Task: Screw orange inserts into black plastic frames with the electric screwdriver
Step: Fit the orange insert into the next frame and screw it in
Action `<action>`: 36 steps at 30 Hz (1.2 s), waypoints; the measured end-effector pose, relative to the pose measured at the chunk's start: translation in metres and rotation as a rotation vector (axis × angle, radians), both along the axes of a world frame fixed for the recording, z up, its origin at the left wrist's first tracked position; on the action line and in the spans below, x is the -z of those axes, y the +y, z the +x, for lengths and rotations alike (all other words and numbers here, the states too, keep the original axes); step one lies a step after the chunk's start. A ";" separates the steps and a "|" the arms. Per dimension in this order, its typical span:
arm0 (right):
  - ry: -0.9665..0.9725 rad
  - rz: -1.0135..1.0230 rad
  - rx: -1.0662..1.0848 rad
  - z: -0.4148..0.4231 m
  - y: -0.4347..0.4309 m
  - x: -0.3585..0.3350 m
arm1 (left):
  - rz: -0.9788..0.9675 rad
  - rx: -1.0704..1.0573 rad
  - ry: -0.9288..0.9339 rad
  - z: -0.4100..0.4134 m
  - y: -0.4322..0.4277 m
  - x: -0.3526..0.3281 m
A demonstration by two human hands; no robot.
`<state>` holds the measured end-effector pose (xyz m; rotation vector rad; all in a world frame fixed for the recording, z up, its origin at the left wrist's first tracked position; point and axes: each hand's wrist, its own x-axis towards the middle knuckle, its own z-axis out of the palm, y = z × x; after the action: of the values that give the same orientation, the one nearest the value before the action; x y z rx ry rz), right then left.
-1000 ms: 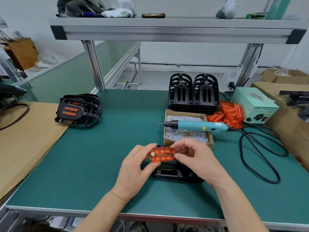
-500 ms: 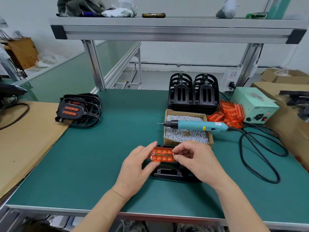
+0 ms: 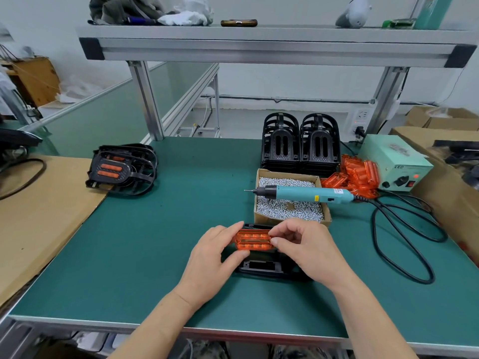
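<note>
Dead centre of the frame, both hands are on one translucent orange ribbed plastic insert [image 3: 252, 242]. The left hand [image 3: 207, 260] pinches its left end, thumb on the near edge and fingers curled over the far side. The right hand [image 3: 308, 252] pinches the right end between thumb and forefinger. The insert sits right over the far part of a black plastic frame [image 3: 261, 266] lying flat on the green-matted counter [image 3: 155, 242]. Can't tell whether it's actually seated in there or just held against it.

Just above the hands in the picture there's an open cardboard box [image 3: 261, 217] full of small silver screws. The teal electric screwdriver [image 3: 311, 194] lies across its top, bit pointing left, nobody touching it. Its black cable [image 3: 404, 242] loops over the right side of the counter.

Further up, two stacks of empty black frames [image 3: 300, 143] stand side by side. To their right is a heap of loose orange inserts [image 3: 355, 174], pushed up against a pale green power box [image 3: 394, 161] with a red light showing.

Over on the left, a small pile of black frames with orange already fitted [image 3: 121, 169] sits partly on a sheet of brown cardboard [image 3: 39, 216].
</note>
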<state>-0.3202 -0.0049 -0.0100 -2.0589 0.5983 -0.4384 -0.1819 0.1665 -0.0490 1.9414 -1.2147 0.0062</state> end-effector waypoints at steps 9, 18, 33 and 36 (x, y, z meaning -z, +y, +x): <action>-0.019 0.014 0.008 0.000 0.001 0.005 | 0.019 0.002 -0.009 0.000 0.000 0.000; -0.031 -0.029 0.019 0.001 0.003 0.010 | 0.038 0.007 -0.001 0.001 0.000 0.001; 0.104 -0.185 0.177 -0.002 -0.006 0.010 | -0.079 -0.065 0.090 0.006 0.000 0.005; 0.177 -0.281 0.157 0.001 0.000 0.009 | -0.071 -0.047 0.087 0.005 0.001 0.003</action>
<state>-0.3193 -0.0052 -0.0192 -2.3440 0.8486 -0.4543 -0.1764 0.1672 -0.0520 1.8891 -1.0973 -0.0107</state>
